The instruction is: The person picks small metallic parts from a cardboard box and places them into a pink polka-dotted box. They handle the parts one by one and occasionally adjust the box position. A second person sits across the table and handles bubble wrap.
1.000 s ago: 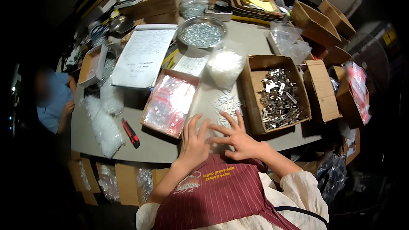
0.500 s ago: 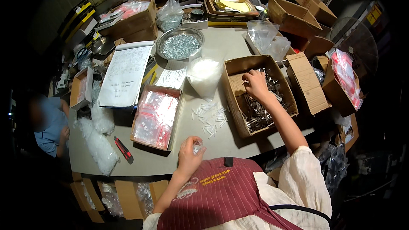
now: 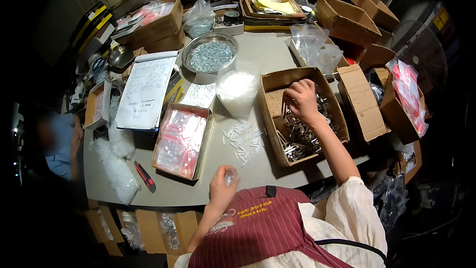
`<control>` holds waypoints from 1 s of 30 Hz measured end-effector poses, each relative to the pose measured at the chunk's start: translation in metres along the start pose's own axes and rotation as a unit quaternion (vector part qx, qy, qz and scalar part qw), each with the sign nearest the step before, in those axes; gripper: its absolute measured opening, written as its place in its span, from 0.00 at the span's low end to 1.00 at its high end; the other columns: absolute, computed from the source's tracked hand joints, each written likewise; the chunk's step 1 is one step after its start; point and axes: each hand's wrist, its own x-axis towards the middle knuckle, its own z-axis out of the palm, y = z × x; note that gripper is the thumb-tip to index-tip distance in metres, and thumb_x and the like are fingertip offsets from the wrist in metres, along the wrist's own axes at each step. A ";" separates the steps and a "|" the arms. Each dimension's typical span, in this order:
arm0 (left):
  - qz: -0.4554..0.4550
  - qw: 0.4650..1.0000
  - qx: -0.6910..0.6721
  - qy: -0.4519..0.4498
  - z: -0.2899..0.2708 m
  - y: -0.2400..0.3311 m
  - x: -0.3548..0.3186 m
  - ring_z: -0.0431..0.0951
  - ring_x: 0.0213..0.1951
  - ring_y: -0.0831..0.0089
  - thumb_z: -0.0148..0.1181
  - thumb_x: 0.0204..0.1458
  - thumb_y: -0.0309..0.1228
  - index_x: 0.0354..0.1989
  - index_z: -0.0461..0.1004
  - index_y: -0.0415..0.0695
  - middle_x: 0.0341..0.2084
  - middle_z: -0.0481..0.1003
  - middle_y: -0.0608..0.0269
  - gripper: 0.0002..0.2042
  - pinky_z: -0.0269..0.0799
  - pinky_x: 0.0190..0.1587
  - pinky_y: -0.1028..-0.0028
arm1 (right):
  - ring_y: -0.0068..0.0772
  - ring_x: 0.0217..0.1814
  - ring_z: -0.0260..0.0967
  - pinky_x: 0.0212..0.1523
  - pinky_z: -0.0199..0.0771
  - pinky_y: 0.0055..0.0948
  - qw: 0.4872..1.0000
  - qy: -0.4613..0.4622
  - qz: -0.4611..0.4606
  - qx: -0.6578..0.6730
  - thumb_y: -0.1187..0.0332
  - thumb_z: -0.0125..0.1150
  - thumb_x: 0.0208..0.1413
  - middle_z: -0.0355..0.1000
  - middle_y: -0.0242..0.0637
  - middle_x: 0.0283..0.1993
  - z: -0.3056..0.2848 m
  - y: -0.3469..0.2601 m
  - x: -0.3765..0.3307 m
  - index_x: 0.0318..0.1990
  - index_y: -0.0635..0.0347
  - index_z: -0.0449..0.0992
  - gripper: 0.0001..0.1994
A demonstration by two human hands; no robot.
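My right hand (image 3: 302, 101) is over a cardboard box (image 3: 271, 119) of loose dark metal pieces (image 3: 302, 144). Its fingers are curled down, and a narrow metal piece (image 3: 284, 109) shows beneath the fingertips. At the table's front edge, my left hand (image 3: 221, 188) is closed around a small clear plastic bag (image 3: 229, 177); what lies inside it is too small to make out. Short white plastic tubes (image 3: 243, 141) lie scattered between the hands, below a clear bag (image 3: 238, 94) full of white pieces.
An open box of red-edged zip bags (image 3: 181, 139) stands left of the tubes. Farther left lie a red utility knife (image 3: 144, 176) and a clipboard (image 3: 148, 89). A metal bowl of small screws (image 3: 209, 55) sits behind. Cartons line the right side. Another person (image 3: 60, 139) is at far left.
My right hand's fingers have curled in further and lifted a little, with a metal piece now showing under them. My left hand keeps the small bag in nearly the same place.
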 end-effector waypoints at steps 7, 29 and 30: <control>0.168 0.984 0.029 0.049 0.012 0.053 0.033 0.78 0.41 0.55 0.69 0.47 0.22 0.41 0.73 0.42 0.35 0.77 0.56 0.14 0.73 0.46 0.62 | 0.24 0.43 0.72 0.47 0.70 0.25 0.717 -0.076 0.330 0.610 0.72 0.67 0.55 0.77 0.33 0.37 -0.058 -0.101 0.002 0.36 0.66 0.81 0.06; 0.082 0.979 -0.126 -0.137 -0.004 0.046 0.050 0.82 0.39 0.60 0.68 0.47 0.23 0.44 0.69 0.39 0.34 0.78 0.54 0.17 0.75 0.41 0.65 | 0.53 0.72 0.55 0.71 0.50 0.54 0.932 -0.217 -0.030 0.288 0.69 0.66 0.44 0.69 0.41 0.62 -0.057 -0.171 0.002 0.36 0.57 0.80 0.10; 0.084 0.979 -0.107 -0.154 -0.005 0.042 0.050 0.83 0.40 0.62 0.68 0.47 0.23 0.45 0.69 0.39 0.34 0.78 0.55 0.17 0.76 0.41 0.66 | 0.53 0.74 0.53 0.72 0.50 0.55 0.933 -0.242 -0.069 0.256 0.68 0.67 0.45 0.69 0.40 0.64 -0.059 -0.171 0.003 0.36 0.57 0.80 0.09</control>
